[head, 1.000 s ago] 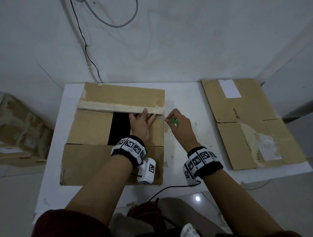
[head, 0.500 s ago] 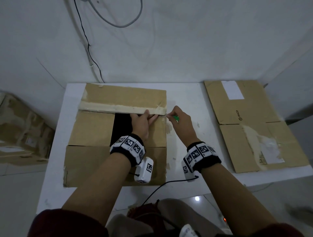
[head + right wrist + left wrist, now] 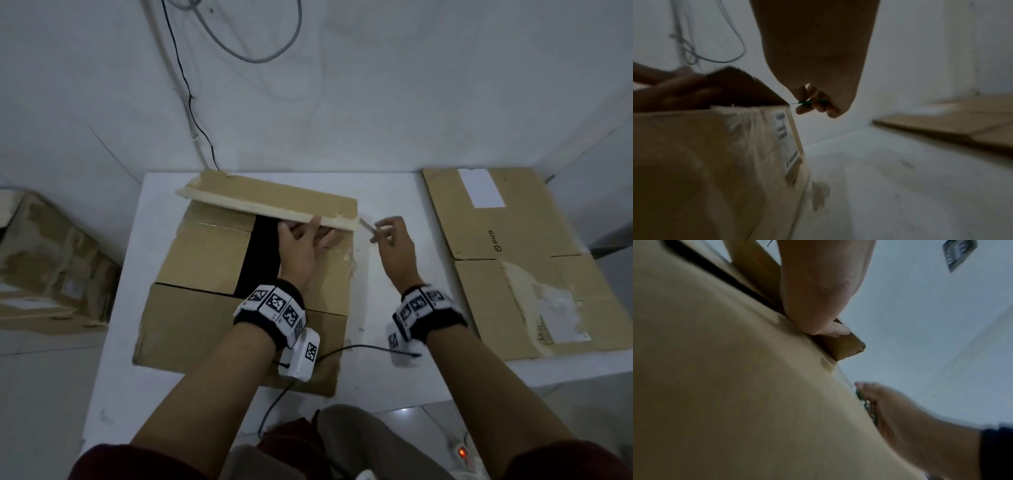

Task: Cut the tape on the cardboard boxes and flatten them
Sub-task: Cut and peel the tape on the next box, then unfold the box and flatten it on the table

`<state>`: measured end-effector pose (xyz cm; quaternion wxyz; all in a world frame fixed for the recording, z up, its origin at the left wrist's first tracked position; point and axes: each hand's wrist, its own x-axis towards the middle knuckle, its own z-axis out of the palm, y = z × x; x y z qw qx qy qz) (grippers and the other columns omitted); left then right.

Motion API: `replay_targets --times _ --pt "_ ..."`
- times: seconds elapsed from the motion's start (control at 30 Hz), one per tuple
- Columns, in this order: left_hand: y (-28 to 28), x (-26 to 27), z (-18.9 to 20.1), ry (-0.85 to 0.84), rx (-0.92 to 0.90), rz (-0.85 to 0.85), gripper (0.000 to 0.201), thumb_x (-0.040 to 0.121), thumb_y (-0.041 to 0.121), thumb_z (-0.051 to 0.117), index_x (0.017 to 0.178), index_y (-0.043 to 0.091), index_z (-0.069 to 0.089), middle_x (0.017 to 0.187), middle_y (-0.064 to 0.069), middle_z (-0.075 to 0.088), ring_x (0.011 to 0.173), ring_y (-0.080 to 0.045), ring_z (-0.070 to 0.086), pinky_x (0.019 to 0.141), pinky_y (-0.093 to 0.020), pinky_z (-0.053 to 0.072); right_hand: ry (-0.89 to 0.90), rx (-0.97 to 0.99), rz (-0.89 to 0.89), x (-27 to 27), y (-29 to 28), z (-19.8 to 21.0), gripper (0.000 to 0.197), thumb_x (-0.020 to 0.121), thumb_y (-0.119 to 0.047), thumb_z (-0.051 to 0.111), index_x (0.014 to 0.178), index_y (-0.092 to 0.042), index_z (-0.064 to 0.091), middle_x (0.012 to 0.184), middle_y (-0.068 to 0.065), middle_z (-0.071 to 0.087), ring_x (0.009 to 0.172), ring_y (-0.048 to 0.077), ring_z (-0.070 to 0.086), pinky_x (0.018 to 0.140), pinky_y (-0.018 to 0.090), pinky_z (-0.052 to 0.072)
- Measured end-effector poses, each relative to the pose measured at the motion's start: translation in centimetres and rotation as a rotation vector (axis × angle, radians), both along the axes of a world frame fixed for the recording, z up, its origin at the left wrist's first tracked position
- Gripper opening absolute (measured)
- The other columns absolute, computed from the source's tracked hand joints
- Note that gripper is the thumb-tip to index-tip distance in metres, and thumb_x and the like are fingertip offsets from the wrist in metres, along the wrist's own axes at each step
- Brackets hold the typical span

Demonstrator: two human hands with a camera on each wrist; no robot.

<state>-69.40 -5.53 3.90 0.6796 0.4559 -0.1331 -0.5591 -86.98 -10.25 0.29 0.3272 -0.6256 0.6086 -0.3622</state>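
A brown cardboard box (image 3: pixel 205 325) stands on the white table (image 3: pixel 394 377). Its far flap (image 3: pixel 274 195) is raised, with a strip of pale tape (image 3: pixel 239 205) along its front edge. My left hand (image 3: pixel 301 240) grips that edge near the right end, with fingers under the flap and one on top. The gap between the inner flaps shows black. Just off the flap's right corner, my right hand (image 3: pixel 390 236) pinches a small green-handled cutter (image 3: pixel 812 102), blade pointing at the corner. The box's right side (image 3: pixel 705 162) carries torn tape and a label.
A flattened cardboard box (image 3: pixel 513 257) lies on the table's right part. Another taped box (image 3: pixel 44 267) sits on the floor at left. Cables (image 3: pixel 191 102) hang on the wall behind. A black wire (image 3: pixel 342 349) crosses the table's front edge.
The far flap has come up off the box top, lifted by my left hand. My right hand with the cutter has moved right, away from the box corner.
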Motion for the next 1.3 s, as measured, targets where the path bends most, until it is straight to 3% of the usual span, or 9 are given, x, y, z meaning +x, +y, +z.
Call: replay_targets --times 0.3,0.43,0.63,0.8,0.93,1.03,1.17,1.23,1.3 --pt "-3.0 3.6 2.3 -0.642 -0.152 -0.010 0.029 0.096 0.023 0.057 0.120 0.008 0.051 0.112 -0.001 0.058 0.100 -0.006 0.057 0.086 -0.016 0.045 0.323 0.428 -0.162 -3.2 5.8 -9.3 0.027 0.096 -0.002 0.047 0.119 -0.005 0.061 0.115 0.025 0.061 0.089 0.033 0.059 0.064 0.026 0.039" --pt "-5.1 7.5 1.0 -1.208 -0.017 -0.124 0.057 0.088 0.019 0.063 0.141 0.019 0.041 0.137 -0.013 0.045 0.124 -0.030 0.044 0.105 -0.042 0.038 0.502 0.559 -0.274 -2.7 5.5 -7.5 0.033 0.095 -0.021 0.054 0.128 -0.024 0.055 0.133 0.014 0.047 0.121 0.035 0.046 0.103 0.047 0.036" --pt "-6.2 14.5 0.7 -1.773 0.582 -0.554 0.109 0.071 0.070 0.065 0.150 0.041 -0.004 0.161 0.003 -0.002 0.144 -0.045 -0.004 0.105 -0.074 0.009 0.144 0.019 -0.061 2.7 0.1 0.4 0.047 0.091 -0.023 0.063 0.136 -0.017 0.049 0.135 0.013 0.044 0.127 0.029 0.042 0.108 0.046 0.036" --pt "-6.7 16.3 0.4 -1.733 0.593 -0.666 0.118 0.058 0.075 0.071 0.148 0.044 0.000 0.157 0.017 -0.004 0.138 -0.050 0.012 0.100 -0.072 0.027 0.333 0.291 0.194 8.4 -3.6 5.3 0.101 0.072 -0.062 0.076 0.152 -0.030 0.022 0.161 0.000 0.004 0.143 0.035 0.022 0.116 0.052 0.027" --pt "-6.6 16.2 0.7 -1.643 0.630 -0.668 0.108 0.055 0.068 0.076 0.143 0.040 0.021 0.153 0.009 0.010 0.133 -0.049 0.020 0.097 -0.067 0.033 0.468 0.352 0.260 10.2 -5.0 4.9 0.123 0.053 -0.071 0.083 0.150 -0.026 0.023 0.157 0.006 0.014 0.139 0.038 0.028 0.111 0.049 0.032" --pt "-5.5 15.8 0.8 -1.593 0.666 -0.648 0.105 0.055 0.070 0.072 0.142 0.036 0.025 0.152 0.003 0.013 0.130 -0.049 0.023 0.097 -0.065 0.034 0.585 0.403 0.265 10.9 -5.2 4.6 0.144 0.036 -0.085 0.076 0.153 -0.030 0.011 0.162 0.008 -0.004 0.147 0.044 0.009 0.113 0.065 0.023" --pt "-3.7 15.8 0.3 -1.555 0.609 -0.590 0.110 0.049 0.080 0.055 0.143 0.030 0.026 0.154 -0.001 0.016 0.137 -0.044 0.023 0.105 -0.065 0.026 0.671 0.457 0.316 11.6 -4.1 4.4 0.145 0.049 -0.076 0.079 0.154 -0.035 -0.012 0.159 0.006 -0.031 0.146 0.045 -0.018 0.109 0.076 0.005" --pt "-2.8 16.6 1.3 -1.395 0.498 -0.581 0.108 0.063 0.072 0.058 0.151 0.025 0.017 0.159 -0.004 0.012 0.143 -0.036 0.018 0.113 -0.058 0.018 0.601 0.427 0.336 11.2 -4.0 4.6 0.138 0.056 -0.074 0.077 0.155 -0.034 -0.010 0.161 0.008 -0.027 0.148 0.041 -0.017 0.115 0.069 0.004" --pt "-1.6 18.3 3.0 -1.082 0.380 -0.556 0.102 0.070 0.065 0.059 0.153 0.027 0.014 0.156 -0.004 0.024 0.137 -0.032 0.031 0.107 -0.049 0.032 0.413 0.417 0.345 10.1 -3.9 5.7 0.124 0.066 -0.069 0.073 0.157 -0.031 -0.002 0.164 0.007 -0.016 0.151 0.034 -0.008 0.120 0.056 0.008"
